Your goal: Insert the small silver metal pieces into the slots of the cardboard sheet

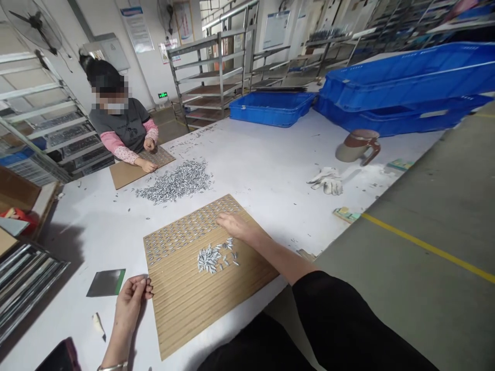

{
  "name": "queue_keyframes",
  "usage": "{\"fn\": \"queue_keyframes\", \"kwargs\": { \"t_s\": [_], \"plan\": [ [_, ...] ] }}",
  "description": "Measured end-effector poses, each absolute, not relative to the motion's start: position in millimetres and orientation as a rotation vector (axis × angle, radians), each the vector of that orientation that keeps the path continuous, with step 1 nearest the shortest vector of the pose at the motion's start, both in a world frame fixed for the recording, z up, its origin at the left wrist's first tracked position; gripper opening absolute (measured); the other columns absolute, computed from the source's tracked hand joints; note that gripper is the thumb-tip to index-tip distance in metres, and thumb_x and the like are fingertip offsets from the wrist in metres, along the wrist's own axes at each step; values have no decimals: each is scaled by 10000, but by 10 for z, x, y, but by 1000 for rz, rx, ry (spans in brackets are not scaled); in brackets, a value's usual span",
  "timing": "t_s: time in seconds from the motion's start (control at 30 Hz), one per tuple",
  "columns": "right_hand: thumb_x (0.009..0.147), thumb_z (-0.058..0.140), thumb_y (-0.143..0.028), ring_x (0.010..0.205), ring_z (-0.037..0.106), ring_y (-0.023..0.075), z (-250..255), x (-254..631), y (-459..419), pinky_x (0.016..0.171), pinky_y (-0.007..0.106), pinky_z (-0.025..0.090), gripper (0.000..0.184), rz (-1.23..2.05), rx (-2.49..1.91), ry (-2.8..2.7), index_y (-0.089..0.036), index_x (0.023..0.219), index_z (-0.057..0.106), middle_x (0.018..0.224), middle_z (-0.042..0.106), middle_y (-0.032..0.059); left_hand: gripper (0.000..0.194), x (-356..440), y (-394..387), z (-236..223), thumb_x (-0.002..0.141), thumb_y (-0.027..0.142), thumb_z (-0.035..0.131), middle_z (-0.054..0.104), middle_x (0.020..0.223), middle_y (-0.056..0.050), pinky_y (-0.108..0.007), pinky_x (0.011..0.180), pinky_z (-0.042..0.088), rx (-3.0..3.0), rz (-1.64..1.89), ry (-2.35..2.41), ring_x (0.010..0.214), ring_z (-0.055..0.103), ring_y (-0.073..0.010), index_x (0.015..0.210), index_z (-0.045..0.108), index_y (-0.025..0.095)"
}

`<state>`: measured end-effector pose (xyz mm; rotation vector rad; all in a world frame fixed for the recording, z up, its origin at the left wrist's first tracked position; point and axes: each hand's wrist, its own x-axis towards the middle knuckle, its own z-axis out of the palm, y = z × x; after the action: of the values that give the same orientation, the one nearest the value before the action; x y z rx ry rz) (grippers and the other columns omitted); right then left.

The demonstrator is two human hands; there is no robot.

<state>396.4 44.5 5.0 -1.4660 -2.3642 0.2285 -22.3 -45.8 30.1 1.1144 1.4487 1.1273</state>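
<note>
A ridged cardboard sheet [201,309] lies on the white table in front of me. Rows of small grey spindle-shaped pieces [178,232] fill its far part, and a loose heap of the same pieces [209,259] sits near its middle. My right hand [234,226] reaches over the rows, fingertips together and down at the sheet; whatever they pinch is too small to make out. At the sheet's left edge, my left hand [133,293] is closed, thumb against curled fingers. Any piece inside it is hidden.
Across the table [266,165], a co-worker [124,118] handles another board [126,175] beside a big pile of pieces [178,181]. Blue bins [270,108], a mug [358,145] and white gloves [328,180] stand or lie right. A dark flat plate [103,283] lies left.
</note>
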Motion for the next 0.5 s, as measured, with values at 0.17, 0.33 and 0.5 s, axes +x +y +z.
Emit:
{"fn": "queue_keyframes", "kwargs": {
  "t_s": [0.17, 0.33, 0.5],
  "plan": [
    [962, 528, -173, 880, 579, 192, 139, 3902, 426, 802, 290, 439, 199, 302, -1533, -2282, -235, 880, 697, 922, 648, 58, 501, -190, -467, 272, 660, 554, 828, 703, 731, -32, -263, 564, 548, 1145, 1160, 1480, 588, 641, -147, 890, 627, 157],
    [965, 552, -192, 883, 567, 194, 229, 3756, 414, 797, 279, 439, 185, 256, -1497, -2335, -213, 840, 686, 908, 640, 60, 482, -174, -466, 242, 683, 532, 818, 693, 703, -12, -249, 540, 525, 1151, 1202, 1500, 546, 608, -126, 913, 608, 165],
    [969, 558, -178, 912, 584, 189, 273, 3794, 401, 811, 266, 441, 161, 322, -1453, -2330, -209, 893, 697, 962, 659, 56, 486, -126, -486, 267, 665, 517, 823, 689, 682, 1, -246, 533, 521, 1150, 1212, 1542, 523, 596, -118, 918, 594, 170]
  ]
}}
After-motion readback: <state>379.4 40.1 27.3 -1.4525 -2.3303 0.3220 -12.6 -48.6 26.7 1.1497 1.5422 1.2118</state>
